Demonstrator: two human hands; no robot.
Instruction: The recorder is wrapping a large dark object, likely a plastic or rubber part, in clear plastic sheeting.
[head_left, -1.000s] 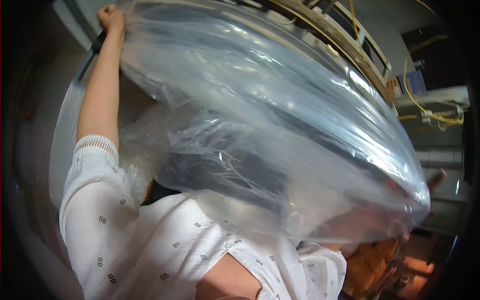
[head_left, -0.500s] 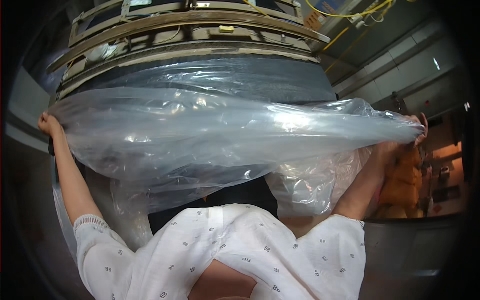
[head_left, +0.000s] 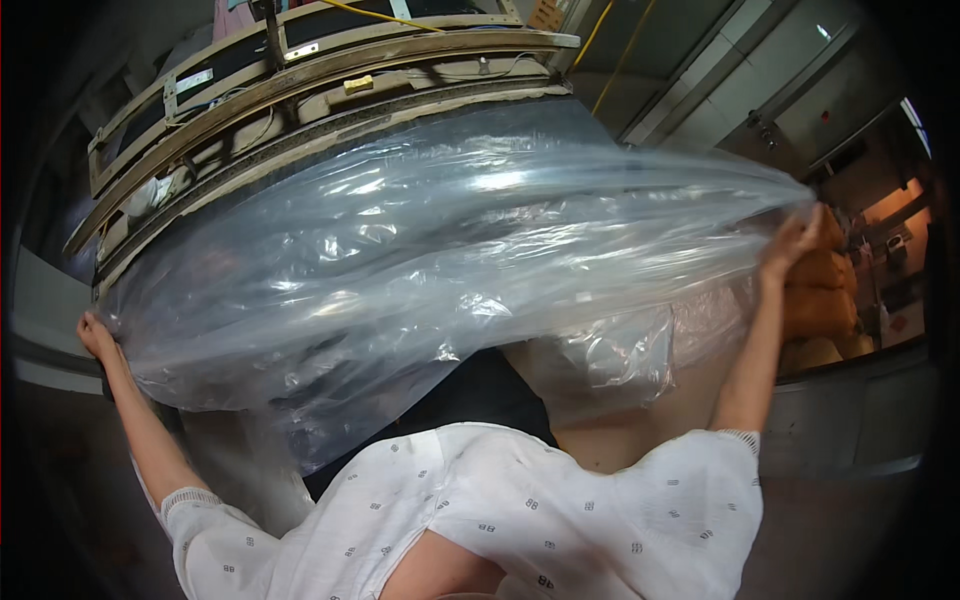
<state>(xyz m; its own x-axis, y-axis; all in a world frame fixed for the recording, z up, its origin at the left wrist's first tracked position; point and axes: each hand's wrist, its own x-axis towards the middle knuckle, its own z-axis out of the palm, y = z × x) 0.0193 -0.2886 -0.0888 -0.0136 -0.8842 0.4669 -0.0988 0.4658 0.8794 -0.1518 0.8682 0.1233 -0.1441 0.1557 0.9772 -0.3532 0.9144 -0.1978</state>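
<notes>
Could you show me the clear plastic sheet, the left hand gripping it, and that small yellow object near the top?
Clear plastic sheet [head_left: 455, 240]: head view, on its creased middle.
Left hand [head_left: 97, 335]: head view, on the middle of the fist.
Small yellow object [head_left: 358, 85]: head view, on its visible side.

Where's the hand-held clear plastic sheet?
Head view: the clear plastic sheet spans mid-picture, stretched from the left hand at far left to the right hand at right, below the long rail.
</notes>
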